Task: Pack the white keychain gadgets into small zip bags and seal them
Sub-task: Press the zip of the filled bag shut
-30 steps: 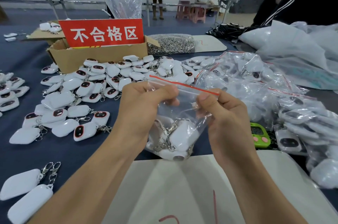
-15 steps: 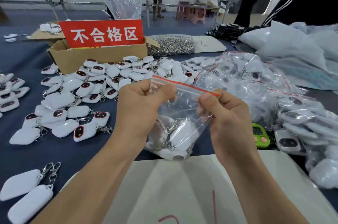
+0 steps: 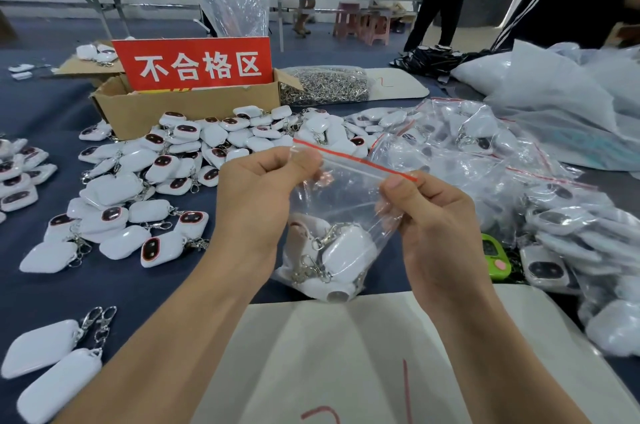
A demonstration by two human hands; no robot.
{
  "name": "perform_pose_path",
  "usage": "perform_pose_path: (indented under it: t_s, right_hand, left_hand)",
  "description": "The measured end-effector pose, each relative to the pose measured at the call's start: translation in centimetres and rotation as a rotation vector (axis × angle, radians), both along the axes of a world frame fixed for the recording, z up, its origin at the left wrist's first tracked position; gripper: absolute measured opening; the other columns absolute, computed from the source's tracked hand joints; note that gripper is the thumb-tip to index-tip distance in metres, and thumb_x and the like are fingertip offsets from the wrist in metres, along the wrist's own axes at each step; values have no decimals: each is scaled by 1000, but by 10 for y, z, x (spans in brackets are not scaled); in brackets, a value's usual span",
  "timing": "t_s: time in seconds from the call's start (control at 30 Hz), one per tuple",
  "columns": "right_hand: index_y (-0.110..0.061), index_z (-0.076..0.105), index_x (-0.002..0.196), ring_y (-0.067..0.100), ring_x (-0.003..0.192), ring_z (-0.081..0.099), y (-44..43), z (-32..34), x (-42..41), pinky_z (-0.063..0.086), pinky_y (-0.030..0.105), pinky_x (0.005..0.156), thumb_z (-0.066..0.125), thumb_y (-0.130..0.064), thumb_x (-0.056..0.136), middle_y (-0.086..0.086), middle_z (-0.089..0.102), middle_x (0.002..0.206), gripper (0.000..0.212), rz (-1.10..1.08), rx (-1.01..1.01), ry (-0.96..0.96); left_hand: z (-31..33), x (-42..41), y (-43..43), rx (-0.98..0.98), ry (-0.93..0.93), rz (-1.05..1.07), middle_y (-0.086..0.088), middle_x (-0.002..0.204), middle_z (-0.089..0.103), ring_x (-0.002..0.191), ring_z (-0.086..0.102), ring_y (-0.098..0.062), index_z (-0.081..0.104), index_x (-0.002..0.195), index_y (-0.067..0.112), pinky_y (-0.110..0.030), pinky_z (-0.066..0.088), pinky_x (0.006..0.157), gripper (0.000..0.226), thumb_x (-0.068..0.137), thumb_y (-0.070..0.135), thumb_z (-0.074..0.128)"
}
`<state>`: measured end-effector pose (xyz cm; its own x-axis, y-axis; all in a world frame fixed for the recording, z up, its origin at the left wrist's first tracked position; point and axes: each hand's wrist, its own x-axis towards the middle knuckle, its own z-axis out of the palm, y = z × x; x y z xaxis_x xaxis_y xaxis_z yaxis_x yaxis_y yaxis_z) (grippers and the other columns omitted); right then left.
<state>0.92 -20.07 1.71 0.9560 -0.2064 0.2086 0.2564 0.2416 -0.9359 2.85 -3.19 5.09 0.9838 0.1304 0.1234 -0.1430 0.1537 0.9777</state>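
I hold a small clear zip bag (image 3: 341,195) with a red strip along its top, up over the table's near edge. My left hand (image 3: 258,202) pinches its top left corner. My right hand (image 3: 433,219) pinches the top right end of the strip. Inside the bag lie several white keychain gadgets (image 3: 346,255) with metal clips, sunk to the bottom. A heap of loose white gadgets (image 3: 166,174) with dark red-rimmed faces covers the blue cloth to the left. Two more gadgets (image 3: 48,364) lie face down at the near left.
A cardboard box (image 3: 187,108) with a red sign stands behind the heap. A bag of metal clips (image 3: 325,84) lies beside it. Filled zip bags (image 3: 502,181) pile up on the right, by a green timer (image 3: 495,255). A white sheet (image 3: 346,361) lies under my forearms. People stand beyond.
The bag and both hands have stayed in nearly the same place. A person in the background has walked left along the far table.
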Motion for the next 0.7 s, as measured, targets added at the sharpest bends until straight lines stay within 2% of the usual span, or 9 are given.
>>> perform_pose_path:
  t_s: [0.1,0.2,0.33,0.4,0.47,0.53,0.6,0.67,0.7]
  right_hand:
    - [-13,76,66,15,64,61,-3,3,0,49,23,70,73,-19,78,5,67,64,14,67,101,46]
    - [-15,74,60,13,59,49,-3,2,1,36,25,64,71,-20,78,2,62,58,19,67,95,56]
    - [-16,76,65,13,64,60,-1,0,3,49,19,66,68,-23,83,3,66,65,21,50,101,21]
    - [-13,79,70,17,71,65,-6,0,3,54,25,74,63,-21,86,8,70,72,23,77,160,28]
    - [-8,79,75,25,78,66,-11,1,4,53,38,85,61,-18,87,15,71,78,24,99,179,40]
    - [5,75,83,37,86,57,-10,1,4,45,52,93,63,-18,87,36,66,86,27,72,154,59]
    - [23,61,95,38,92,49,-7,-1,4,37,53,92,65,-21,86,55,52,96,45,25,133,64]
    - [22,62,96,35,91,49,-4,-4,5,37,51,89,66,-24,86,54,52,94,47,-10,108,52]
    - [14,69,92,33,87,51,-4,-5,5,40,49,87,66,-25,87,46,59,90,40,-16,100,47]
  left_hand:
    - [0,0,2,-14,11,7,-5,69,73,71,68,-18,80,67,15,-35,60,77,20,85,11,75]
    - [0,0,2,-40,3,11,-9,66,71,70,66,-23,78,64,14,-41,60,81,22,85,9,74]
    - [1,-1,-4,-7,-54,67,-6,68,74,64,69,-9,78,68,13,-15,53,64,31,97,12,65]
    - [2,-2,-5,-67,-29,77,-9,69,76,63,71,-10,79,71,10,-14,53,59,33,99,12,62]
    - [2,0,-3,-72,-40,105,-3,64,74,59,69,-7,79,64,15,-12,52,60,40,99,9,62]
    - [1,1,-3,-35,-76,137,-1,60,72,57,67,-5,78,58,19,-10,50,62,45,98,9,62]
    - [0,1,-5,-24,-100,150,-4,61,72,59,67,-7,77,58,18,-10,51,63,43,98,11,62]
    - [-4,2,-5,-18,-97,158,-3,64,74,64,69,-8,79,61,20,-11,52,66,41,98,15,63]
    - [-6,2,-5,-23,-85,160,-1,67,75,67,70,-8,79,63,23,-13,54,68,39,98,16,64]
